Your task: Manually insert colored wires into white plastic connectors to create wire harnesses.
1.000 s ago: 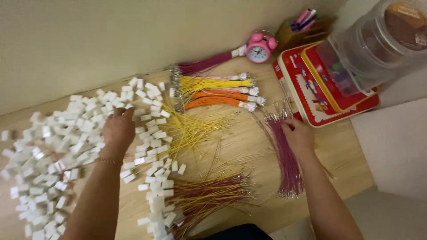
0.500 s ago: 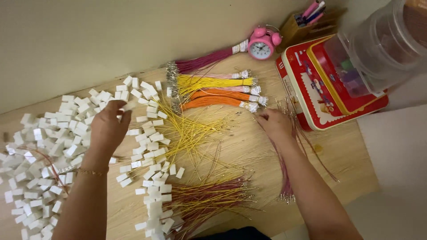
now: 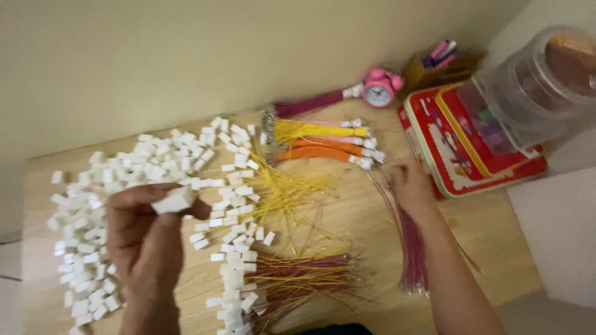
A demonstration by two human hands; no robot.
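Soft, even, warm indoor light covers the frame with only faint shadows. Motion blur smears the whole picture, strongest on the clear plastic jar (image 3: 546, 80) at upper right and the left hand (image 3: 146, 232) at lower left.

White connectors (image 3: 174, 200), pink wires (image 3: 413, 248)

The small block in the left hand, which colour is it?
White block, head view.

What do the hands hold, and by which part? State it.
Left hand pinches a white connector block by its end; right hand rests on pink wires, grip unclear.
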